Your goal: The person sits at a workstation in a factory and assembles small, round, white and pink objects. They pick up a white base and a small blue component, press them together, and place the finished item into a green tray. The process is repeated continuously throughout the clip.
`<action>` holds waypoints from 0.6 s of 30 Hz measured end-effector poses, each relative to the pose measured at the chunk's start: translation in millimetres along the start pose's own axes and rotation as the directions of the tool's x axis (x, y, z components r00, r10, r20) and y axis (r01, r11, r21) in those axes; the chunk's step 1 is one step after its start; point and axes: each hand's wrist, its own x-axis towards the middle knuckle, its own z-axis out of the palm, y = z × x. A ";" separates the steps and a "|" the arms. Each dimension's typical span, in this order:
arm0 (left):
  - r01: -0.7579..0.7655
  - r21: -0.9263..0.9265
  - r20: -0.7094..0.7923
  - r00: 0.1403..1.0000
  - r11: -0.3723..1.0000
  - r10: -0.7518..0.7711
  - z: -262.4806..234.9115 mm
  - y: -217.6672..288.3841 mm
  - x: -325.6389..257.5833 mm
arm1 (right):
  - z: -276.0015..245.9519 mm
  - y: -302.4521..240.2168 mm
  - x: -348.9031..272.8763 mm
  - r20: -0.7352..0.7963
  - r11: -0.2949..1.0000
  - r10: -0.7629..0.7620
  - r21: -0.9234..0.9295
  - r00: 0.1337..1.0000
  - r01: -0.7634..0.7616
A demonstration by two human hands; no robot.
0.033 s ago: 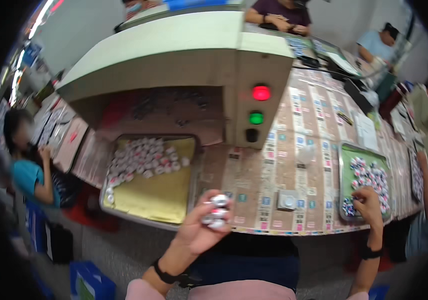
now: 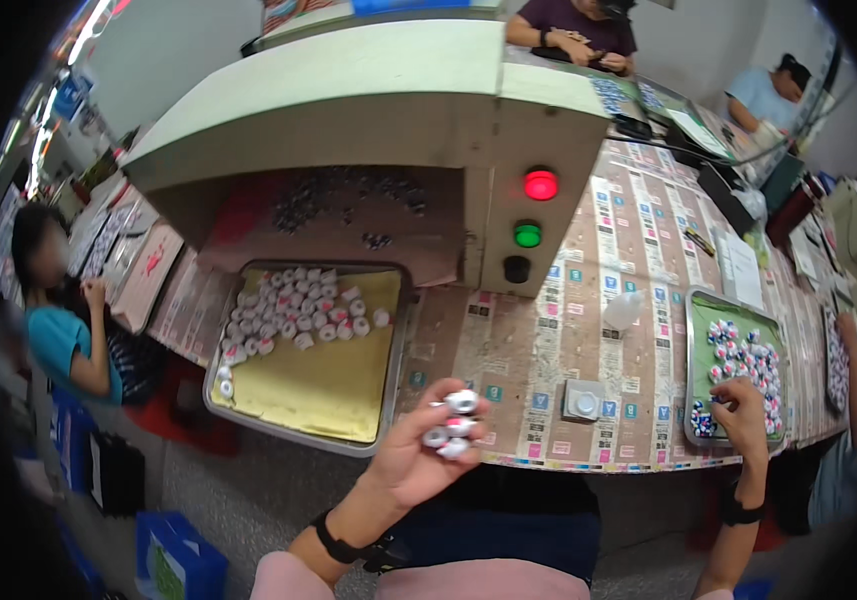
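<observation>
My left hand is curled palm up, holding several small white round pieces with red and dark marks. It is just off the table's front edge, to the right of a metal tray lined in yellow, where many similar white pieces lie mostly towards the back. Over on the right, my right hand pinches at the near left corner of a green-lined tray. Red, white and blue pieces are heaped there. Whatever sits between its fingertips is too small to make out.
A large cream machine housing with red and green lights stands behind the left tray, dark pieces inside its opening. A small square block with a round top and a translucent bottle stand between the trays. Other people work around the table.
My left hand with the white pieces has shifted slightly right in the picture, and so has most of the scene. My right hand remains at the green-lined tray.
</observation>
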 end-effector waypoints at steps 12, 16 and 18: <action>0.060 0.060 -0.060 0.997 0.996 -0.057 4.0 -35.2 8.1 | 49.7 -125.8 -31.9 0.189 0.747 -0.063 0.660 0.980 -0.079; 0.081 0.006 -0.104 0.991 0.997 -0.080 0.6 -38.1 4.2 | 70.0 -144.1 -23.5 0.067 0.828 -0.163 0.553 0.984 0.099; 0.102 0.008 -0.148 0.984 0.995 -0.100 4.6 -40.5 4.3 | 75.9 -150.7 -20.8 0.015 0.877 -0.224 0.440 0.975 0.194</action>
